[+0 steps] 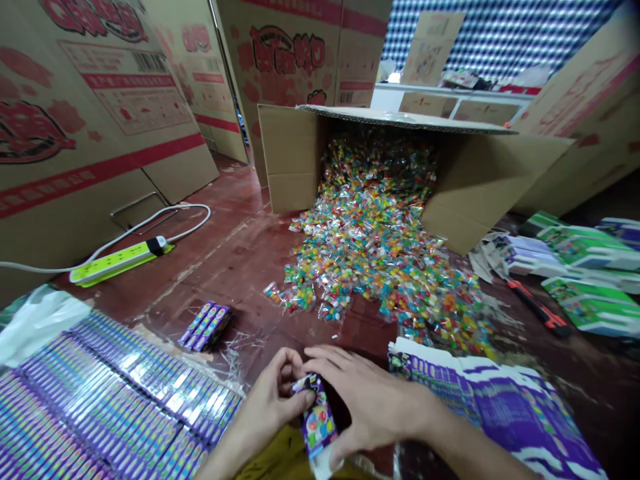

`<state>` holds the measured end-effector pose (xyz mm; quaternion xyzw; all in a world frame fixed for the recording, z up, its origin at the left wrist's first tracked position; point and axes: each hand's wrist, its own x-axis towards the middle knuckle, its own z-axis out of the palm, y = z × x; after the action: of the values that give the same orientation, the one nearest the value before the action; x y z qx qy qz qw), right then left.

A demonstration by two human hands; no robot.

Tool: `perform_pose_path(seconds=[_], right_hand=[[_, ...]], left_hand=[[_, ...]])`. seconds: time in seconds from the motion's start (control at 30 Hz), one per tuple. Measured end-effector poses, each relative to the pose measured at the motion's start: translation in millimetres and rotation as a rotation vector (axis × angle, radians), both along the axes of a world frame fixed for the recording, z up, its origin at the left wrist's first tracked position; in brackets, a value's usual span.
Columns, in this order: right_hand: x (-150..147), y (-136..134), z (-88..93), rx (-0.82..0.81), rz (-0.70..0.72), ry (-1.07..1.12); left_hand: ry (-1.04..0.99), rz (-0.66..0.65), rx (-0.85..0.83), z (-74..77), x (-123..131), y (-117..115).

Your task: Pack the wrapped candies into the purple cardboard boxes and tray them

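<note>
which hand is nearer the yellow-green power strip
Left. The left hand holds the purple box, right of the power strip and closer to the wearer; the right hand is farther right, across the box.

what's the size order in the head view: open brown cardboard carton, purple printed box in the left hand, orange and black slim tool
1. Carton
2. Purple box, partly covered, nearer the camera
3. Slim tool

My feed gets light through the checked curtain point(505, 37) at two o'clock, glare on the purple packs point(165, 383) at eight, shadow inside the open carton point(475, 177) at one, and stretched, soft outer edges
</note>
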<state>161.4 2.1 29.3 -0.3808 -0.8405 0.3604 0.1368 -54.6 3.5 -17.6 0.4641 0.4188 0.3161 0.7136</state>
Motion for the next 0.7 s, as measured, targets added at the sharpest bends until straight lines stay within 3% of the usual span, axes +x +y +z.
perform_pose_path(seconds=[0.07, 0.17, 0.23, 0.33, 0.5, 0.7], right_hand=[[5, 22, -2.5, -0.005, -0.060, -0.026], [9, 62, -14.7, 0.091, -0.399, -0.194], [6, 84, -26.0, 0.114, -0.455, -0.235], [1, 104, -39.6, 0.120, -0.429, -0.206], [8, 103, -38.8, 0.122, -0.443, -0.045], [15, 66, -5.0, 0.060, -0.644, 0.282]], left_hand=[[0.029, -0.023, -0.047, -3.6, -12, -1], [0.084, 0.044, -0.066, -7.7, -25, -3], [0.093, 0.059, -0.058, -8.7, -29, -3], [0.085, 0.051, -0.041, -7.1, -31, -3], [0.038, 0.105, -0.003, -2.4, -24, -1], [0.112, 0.064, 0.097, -0.9, 0, 1]])
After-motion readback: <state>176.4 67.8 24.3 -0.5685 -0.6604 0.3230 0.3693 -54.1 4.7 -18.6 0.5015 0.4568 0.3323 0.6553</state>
